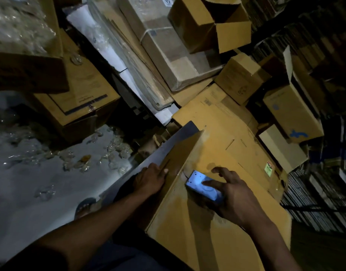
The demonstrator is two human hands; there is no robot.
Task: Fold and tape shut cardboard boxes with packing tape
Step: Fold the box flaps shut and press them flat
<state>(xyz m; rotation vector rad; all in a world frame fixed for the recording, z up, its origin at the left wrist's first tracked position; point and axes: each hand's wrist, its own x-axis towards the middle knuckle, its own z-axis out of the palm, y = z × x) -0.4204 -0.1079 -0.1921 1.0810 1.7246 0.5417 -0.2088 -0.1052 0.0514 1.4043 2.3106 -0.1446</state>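
Cardboard box [217,222], large, tan, lies in front of the person w/ stacked cartons behind. Left hand [150,179] rests flat, fingers straight, on its left top edge. Right hand [233,194] grips a blue tape dispenser [202,185] pressed on top, index finger lifted. Box prob. light and stiff but crushable mid-panel; best held at edges and corners.

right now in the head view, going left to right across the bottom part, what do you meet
Floor with plastic scraps → sandalled foot → left hand on the cardboard box edge → tape dispenser → right hand holding it → green sticker.
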